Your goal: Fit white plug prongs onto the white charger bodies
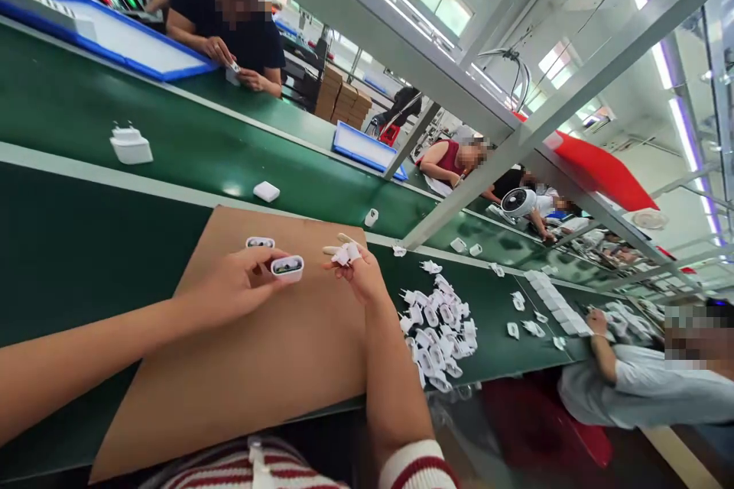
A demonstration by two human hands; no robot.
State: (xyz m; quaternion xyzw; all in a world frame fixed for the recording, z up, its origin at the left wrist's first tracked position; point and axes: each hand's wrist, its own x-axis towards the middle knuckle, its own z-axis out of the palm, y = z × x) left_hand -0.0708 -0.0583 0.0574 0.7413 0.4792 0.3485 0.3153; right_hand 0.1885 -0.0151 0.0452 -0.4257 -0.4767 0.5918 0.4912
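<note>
My left hand (pixel 238 284) pinches a small white charger shell (pixel 287 267) with its open side up, above a brown cardboard sheet (pixel 258 367). My right hand (pixel 362 275) is closed on a small white plug part (pixel 346 254) just to the right of the shell; the two pieces are a short gap apart. Another open white shell (pixel 260 242) lies on the cardboard behind my left hand. A heap of several white plug parts (pixel 439 328) sits on the green bench to the right of my right forearm.
A green conveyor belt (pixel 69 107) carries a finished white charger (pixel 131 145), a white block (pixel 267 191) and scattered parts. Across it a person handles a part beside a blue-rimmed tray (pixel 115 38). Other workers sit at the right. A metal frame post (pixel 459 199) slants overhead.
</note>
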